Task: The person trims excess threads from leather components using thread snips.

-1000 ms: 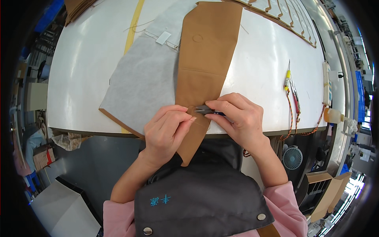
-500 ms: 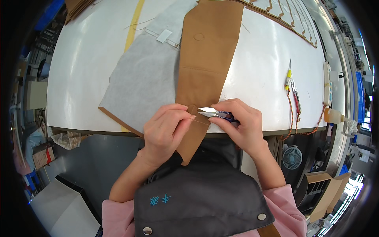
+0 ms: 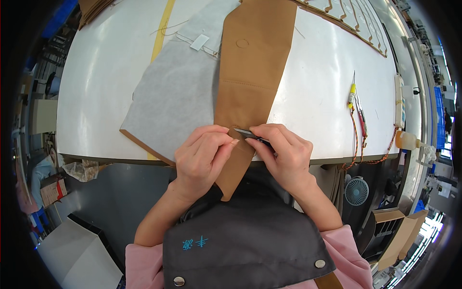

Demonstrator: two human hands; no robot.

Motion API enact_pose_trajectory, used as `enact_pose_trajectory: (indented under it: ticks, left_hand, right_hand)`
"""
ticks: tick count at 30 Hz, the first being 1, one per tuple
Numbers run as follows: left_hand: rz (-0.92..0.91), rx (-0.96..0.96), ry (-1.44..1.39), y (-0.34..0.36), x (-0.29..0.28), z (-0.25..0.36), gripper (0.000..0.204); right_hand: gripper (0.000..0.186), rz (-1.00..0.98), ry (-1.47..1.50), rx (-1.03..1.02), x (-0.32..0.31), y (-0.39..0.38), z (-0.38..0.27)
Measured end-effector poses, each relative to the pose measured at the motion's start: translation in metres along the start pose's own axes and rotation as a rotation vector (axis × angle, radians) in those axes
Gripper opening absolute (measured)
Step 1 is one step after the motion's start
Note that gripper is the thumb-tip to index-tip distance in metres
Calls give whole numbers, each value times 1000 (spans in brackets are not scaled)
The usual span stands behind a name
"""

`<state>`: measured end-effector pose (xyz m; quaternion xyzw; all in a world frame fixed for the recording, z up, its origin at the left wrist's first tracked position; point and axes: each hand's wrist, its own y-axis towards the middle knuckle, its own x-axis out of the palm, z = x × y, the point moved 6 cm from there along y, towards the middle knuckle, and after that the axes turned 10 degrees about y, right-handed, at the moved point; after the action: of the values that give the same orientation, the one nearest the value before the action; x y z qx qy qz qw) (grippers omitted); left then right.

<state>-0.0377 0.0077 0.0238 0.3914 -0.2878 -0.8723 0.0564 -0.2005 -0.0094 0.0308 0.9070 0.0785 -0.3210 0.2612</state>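
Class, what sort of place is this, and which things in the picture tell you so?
Probably a sewing or leather-goods workshop: a stitched brown panel lies across a white worktable, the right hand holds small snips, and a pointed yellow-handled tool lies nearby.

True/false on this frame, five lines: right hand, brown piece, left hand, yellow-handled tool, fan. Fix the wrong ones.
1. The right hand holds snips. True.
2. The brown piece reaches past the near edge of the white table. True.
3. The left hand lies flat on the table. False: it is curled at the brown piece.
4. The yellow-handled tool is in the right hand. False: it lies on the table, right of both hands.
5. The fan is below tabletop level. True.
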Motion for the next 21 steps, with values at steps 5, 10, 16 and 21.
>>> enact_pose_trajectory:
  ticks: [5, 10, 16, 21]
  left_hand:
    - [-234, 102, -74, 0, -4, -1, 19]
    - [-547, 64, -256, 1, -17, -6, 19]
    - [-362, -76, -164, 14, -2, -8, 24]
    - [-294, 21, 22, 17, 14, 8, 25]
  right_hand:
    - [22, 96, 455, 484, -5, -12, 25]
    - [24, -61, 356, 491, -7, -11, 19]
    - [18, -176, 101, 341, -4, -6, 13]
    - [20, -170, 266, 380, -2, -10, 12]
